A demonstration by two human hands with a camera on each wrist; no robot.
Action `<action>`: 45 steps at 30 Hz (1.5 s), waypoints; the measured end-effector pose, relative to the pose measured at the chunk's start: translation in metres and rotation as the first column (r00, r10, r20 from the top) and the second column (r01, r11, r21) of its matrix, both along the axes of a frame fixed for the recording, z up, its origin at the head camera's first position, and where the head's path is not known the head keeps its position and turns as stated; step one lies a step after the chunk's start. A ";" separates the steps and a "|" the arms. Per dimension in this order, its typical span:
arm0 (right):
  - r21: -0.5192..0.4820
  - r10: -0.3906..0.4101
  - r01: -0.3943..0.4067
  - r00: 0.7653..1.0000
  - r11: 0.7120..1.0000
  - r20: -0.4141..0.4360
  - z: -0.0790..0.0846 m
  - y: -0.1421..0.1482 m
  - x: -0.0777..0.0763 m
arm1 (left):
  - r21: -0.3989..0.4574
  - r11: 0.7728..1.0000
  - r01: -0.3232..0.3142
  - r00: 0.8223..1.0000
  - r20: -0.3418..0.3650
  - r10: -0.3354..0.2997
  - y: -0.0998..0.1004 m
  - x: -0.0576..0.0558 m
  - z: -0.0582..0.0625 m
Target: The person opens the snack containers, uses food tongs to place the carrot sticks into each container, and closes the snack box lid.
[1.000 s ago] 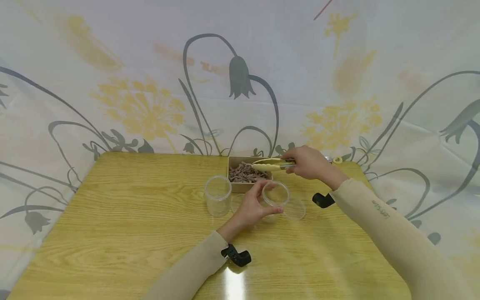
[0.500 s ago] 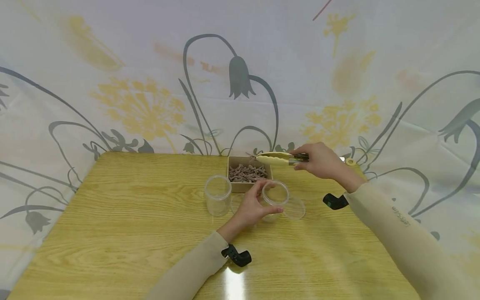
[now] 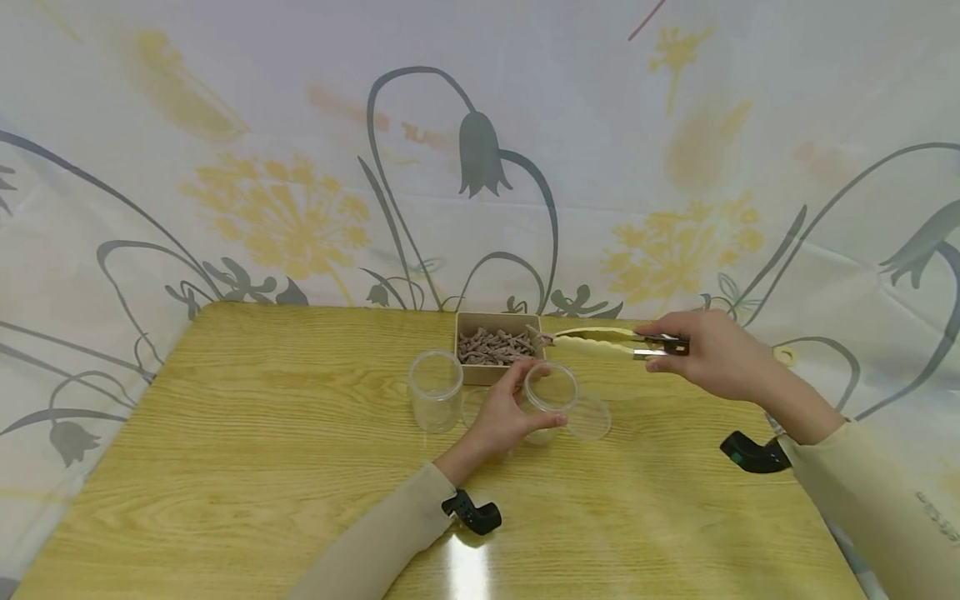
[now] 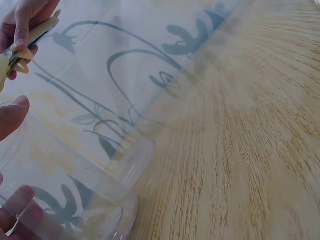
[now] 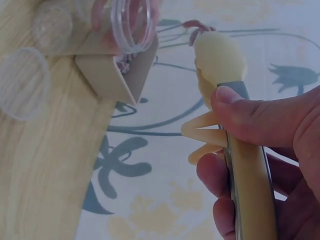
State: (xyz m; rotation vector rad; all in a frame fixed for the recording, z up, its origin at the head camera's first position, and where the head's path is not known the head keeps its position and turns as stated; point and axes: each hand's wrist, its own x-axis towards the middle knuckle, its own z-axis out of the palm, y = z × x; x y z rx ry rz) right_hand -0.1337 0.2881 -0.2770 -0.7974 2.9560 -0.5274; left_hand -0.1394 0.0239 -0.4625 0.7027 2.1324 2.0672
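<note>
With fingers and thumb curled round it, my left hand (image 3: pixel 501 418) holds a clear plastic jar (image 3: pixel 551 390) in front of the box. My right hand (image 3: pixel 716 354) grips a pair of tongs (image 3: pixel 596 342) with cream-yellow ends, right of the box. A few brownish strips (image 3: pixel 538 336) stick out of the tongs' tips; the right wrist view shows the strips (image 5: pixel 197 32) pinched there. More such strips (image 3: pixel 491 346) fill part of the beige open box (image 3: pixel 480 377). In the left wrist view the jar (image 4: pixel 75 170) is see-through, with no contents visible.
Another clear jar (image 3: pixel 435 396) stands open left of my left hand. One clear round lid (image 3: pixel 589 418) lies right of the held jar, and a second lid (image 3: pixel 472 406) is partly hidden behind my hand. The wooden table (image 3: pixel 262 458) meets a patterned cloth (image 3: pixel 315 167) behind.
The tongs have come up out of the box with strips in their tips, and my right hand has moved right and toward me. My left hand and the jar have stayed still.
</note>
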 end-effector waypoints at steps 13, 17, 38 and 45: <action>0.068 0.124 -0.122 0.992 0.990 -0.024 -0.003 0.008 0.018 | -0.048 0.999 -0.005 1.000 0.007 0.005 0.000 -0.001 0.002; 0.130 0.143 -0.137 0.989 0.982 -0.038 -0.003 0.003 0.017 | -0.035 0.999 0.005 1.000 0.003 -0.005 0.000 -0.001 0.002; 0.377 0.187 -0.152 0.981 0.914 -0.058 0.009 -0.026 0.010 | -0.010 0.999 0.039 0.999 -0.005 -0.039 -0.001 0.000 -0.002; 0.356 0.167 -0.149 0.986 0.923 -0.021 0.010 -0.024 0.007 | 0.008 0.999 0.038 0.999 0.002 -0.038 -0.001 -0.001 -0.002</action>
